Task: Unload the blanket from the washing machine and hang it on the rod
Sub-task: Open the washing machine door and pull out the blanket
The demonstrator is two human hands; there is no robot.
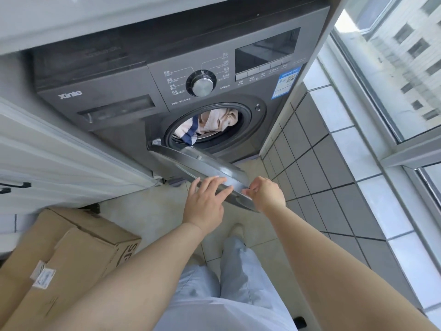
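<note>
One dark grey washing machine (133, 91) fills the space ahead of both hands, tucked under a pale tabletop (71, 17) whose far side is cut off by the frame. Its round door (202, 168) hangs open and swings out toward the hands, the near rim lying right between them. Off to the left of the left arm sits one cardboard box (71, 254), partly cut off at the frame edge, its printed lettering only half readable. To the right of the right arm runs one window (393, 80), with a grey tiled wall (310, 168) below its sill. Both forearms reach forward, nearly straight. The left hand (206, 201) is open, palm down, fingers spread and lying flat on the door's upper edge. The right hand (266, 192) is curled, fingers closed around the door's rim from the other side; its fingertips are hidden behind the rim. Beyond both hands, inside the drum opening, lies the blanket (210, 124), pale pink and cream with a dark blue band, bunched up, with most of it hidden within the drum. One silver dial (202, 85) sits above the opening; the labels around it are too small to read surely.
</note>
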